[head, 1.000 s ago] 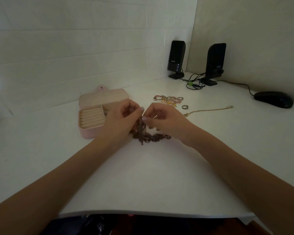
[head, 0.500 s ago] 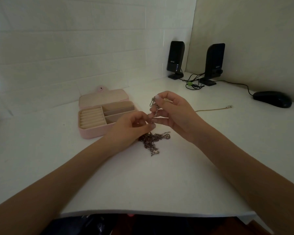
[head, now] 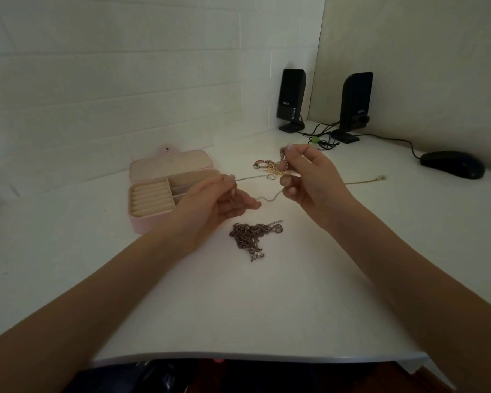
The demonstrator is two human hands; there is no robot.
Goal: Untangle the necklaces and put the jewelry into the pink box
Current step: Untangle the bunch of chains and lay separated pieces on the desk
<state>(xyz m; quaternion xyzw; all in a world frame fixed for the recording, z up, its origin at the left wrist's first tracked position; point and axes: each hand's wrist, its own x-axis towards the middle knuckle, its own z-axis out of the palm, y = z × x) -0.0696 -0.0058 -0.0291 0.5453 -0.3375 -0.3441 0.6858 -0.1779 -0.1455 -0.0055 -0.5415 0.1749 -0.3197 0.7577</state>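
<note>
At the left of the white table (head: 182, 307) sits the pink box (head: 153, 194), its lid folded back flat against the wall side with a snap tab at the far edge, its cream ring rolls at the left and small compartments at the right; nothing can be made out inside them. Just right of the box, and partly in front of its right compartments, the left hand (head: 219, 202) is raised above the table with its fingers curled, pinching a thin chain (head: 270, 197) between thumb and fingertips. The chain runs across the gap in two strands, one taut and higher, one sagging lower, to the right hand (head: 309, 180), which is also lifted, fingers curled, pinching the other end along with a small clump of links near its fingertips. Below the gap between the hands a dark tangled heap of necklaces (head: 251, 236) lies on the table, touching neither hand, with a clasp chain trailing to its right and a pendant end pointing toward the near edge. Behind the right hand a small cluster of rings and trinkets (head: 267, 165) rests on the table, and a gold chain (head: 363, 181) stretches out to the right of that hand. Farther back right stand two black speakers (head: 291, 99) with tangled cables, and a black mouse (head: 451, 164) at the far right
</note>
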